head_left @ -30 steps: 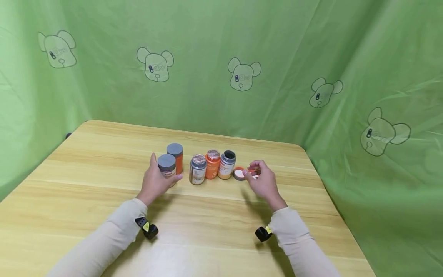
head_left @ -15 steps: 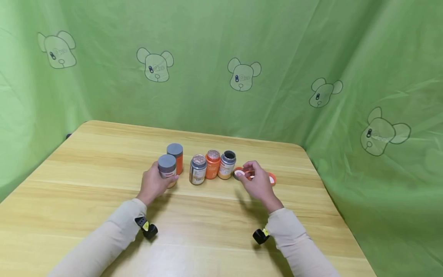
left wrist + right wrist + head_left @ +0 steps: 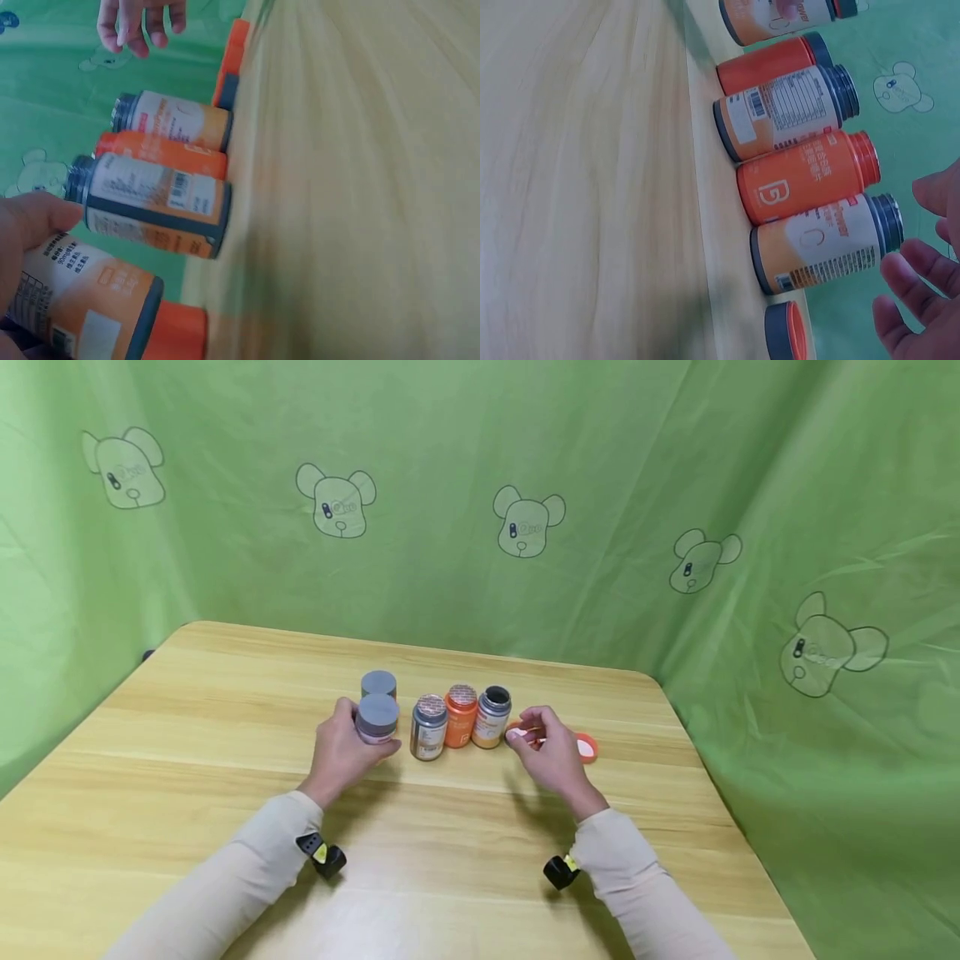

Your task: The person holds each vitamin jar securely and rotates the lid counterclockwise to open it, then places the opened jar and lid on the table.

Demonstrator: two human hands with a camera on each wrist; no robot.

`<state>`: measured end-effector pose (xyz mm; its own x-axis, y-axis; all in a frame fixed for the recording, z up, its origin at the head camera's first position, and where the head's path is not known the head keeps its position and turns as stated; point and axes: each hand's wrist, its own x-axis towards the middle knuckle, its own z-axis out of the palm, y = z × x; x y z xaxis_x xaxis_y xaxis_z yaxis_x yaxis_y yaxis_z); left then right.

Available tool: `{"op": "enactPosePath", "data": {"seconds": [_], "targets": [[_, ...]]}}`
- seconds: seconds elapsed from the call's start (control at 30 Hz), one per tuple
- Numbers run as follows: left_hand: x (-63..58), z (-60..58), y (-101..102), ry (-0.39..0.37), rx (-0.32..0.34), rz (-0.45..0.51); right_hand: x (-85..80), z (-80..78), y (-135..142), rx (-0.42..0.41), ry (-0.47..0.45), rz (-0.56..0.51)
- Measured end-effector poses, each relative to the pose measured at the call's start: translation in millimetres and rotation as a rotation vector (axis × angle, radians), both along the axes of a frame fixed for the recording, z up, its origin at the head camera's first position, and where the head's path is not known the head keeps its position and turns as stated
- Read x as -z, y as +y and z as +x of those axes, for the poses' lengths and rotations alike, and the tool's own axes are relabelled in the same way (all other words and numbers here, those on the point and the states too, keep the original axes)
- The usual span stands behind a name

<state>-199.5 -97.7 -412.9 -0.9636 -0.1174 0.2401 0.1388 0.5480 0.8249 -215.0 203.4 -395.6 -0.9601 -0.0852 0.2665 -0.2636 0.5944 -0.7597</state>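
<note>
My left hand (image 3: 341,756) grips a capped supplement bottle (image 3: 90,292) with a grey lid and a white and orange label. In the left wrist view its base hangs a little off the table. Just behind stands an orange bottle (image 3: 378,682), also grey-lidded and mostly hidden. To their right are three uncapped bottles in a row: a grey-necked one with a foil seal (image 3: 428,731), an orange one with a foil seal (image 3: 461,718), and one with a dark open mouth (image 3: 492,720). My right hand (image 3: 555,756) hovers beside that last bottle, fingers loosely bent and holding nothing.
Removed bottle caps lie on the wooden table (image 3: 450,860) around my right hand: an orange-rimmed cap (image 3: 587,747) and a grey cap with an orange inside (image 3: 784,330), partly covered by my fingers in the head view. A green curtain (image 3: 435,585) surrounds the table's far edges.
My left hand has closed around the bottle and moved it to the right, so it now covers more of the orange bottle. My right hand has shifted slightly left, uncovering the orange-rimmed cap.
</note>
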Motion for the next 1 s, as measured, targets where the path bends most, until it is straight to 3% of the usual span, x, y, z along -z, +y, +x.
{"op": "enactPosePath", "data": {"seconds": [0.2,0.43,0.63,1.0], "targets": [[-8.5,2.0,10,0.107,0.073,-0.024,-2.4,1.2,-7,-0.035,0.023,-0.039],[-14.3,5.8,23,0.199,0.135,-0.175,-0.5,2.9,-13,-0.089,0.032,-0.095],[-19.5,9.3,36,0.279,0.217,-0.238,-2.5,6.6,-19,-0.176,0.007,-0.147],[-26.6,14.9,55,0.255,0.327,-0.295,-4.2,13.8,-32,-0.296,-0.004,-0.123]]}}
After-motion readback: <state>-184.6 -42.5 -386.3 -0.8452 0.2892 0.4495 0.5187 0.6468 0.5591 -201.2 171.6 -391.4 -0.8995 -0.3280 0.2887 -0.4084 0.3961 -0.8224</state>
